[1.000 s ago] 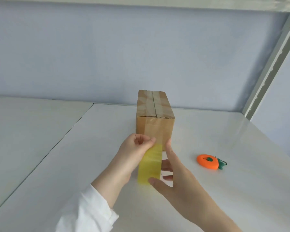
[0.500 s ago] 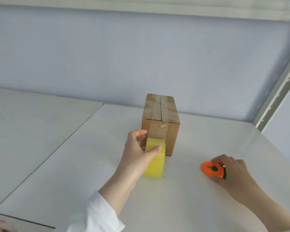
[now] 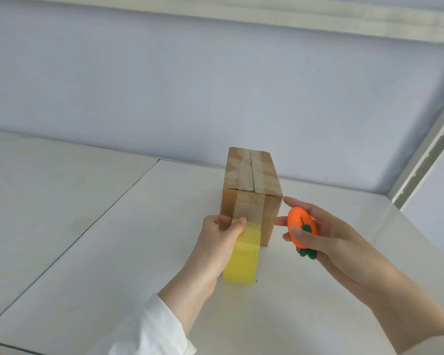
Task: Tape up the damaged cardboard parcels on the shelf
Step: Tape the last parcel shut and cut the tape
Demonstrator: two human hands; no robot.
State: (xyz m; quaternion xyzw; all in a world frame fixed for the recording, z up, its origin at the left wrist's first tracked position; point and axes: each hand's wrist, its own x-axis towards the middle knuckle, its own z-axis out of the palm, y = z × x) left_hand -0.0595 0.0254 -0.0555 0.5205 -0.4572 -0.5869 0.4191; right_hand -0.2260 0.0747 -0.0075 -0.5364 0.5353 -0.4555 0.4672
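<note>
A small brown cardboard parcel (image 3: 251, 190) stands on the white shelf (image 3: 113, 252), its top seam covered with clear tape. A yellow tape roll (image 3: 242, 257) stands on edge on the shelf just in front of the parcel's near face. My left hand (image 3: 215, 242) grips the roll from the left, thumb over its top. To the right, my right hand (image 3: 326, 234) holds an orange carrot-shaped cutter (image 3: 301, 228) in the air beside the parcel's near right corner, with its green leaf end pointing down.
The pale blue back wall rises behind the parcel. A white metal shelf upright (image 3: 428, 155) slants at the right, and an upper shelf edge (image 3: 292, 19) runs across the top. A seam (image 3: 100, 216) divides the shelf boards on the left.
My right hand let go of the tape roll, reached right to the orange cutter, picked it up and brought it up next to the parcel. My left hand set the roll down on the shelf.
</note>
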